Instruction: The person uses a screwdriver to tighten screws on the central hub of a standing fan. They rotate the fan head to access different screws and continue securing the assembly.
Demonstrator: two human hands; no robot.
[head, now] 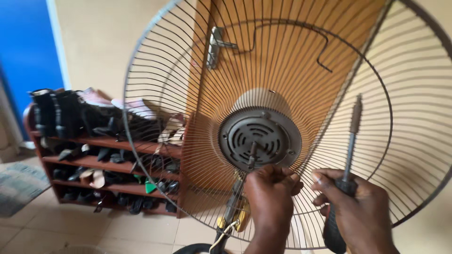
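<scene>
round wire fan guard (292,70), ribbed screwdriver (346,178)

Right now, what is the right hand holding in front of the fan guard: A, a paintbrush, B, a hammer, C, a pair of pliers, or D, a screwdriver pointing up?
D: the right hand grips a dark handle with a slim shaft rising from it, a screwdriver pointing up across the wire fan guard, while the left hand is at the motor hub.
</scene>
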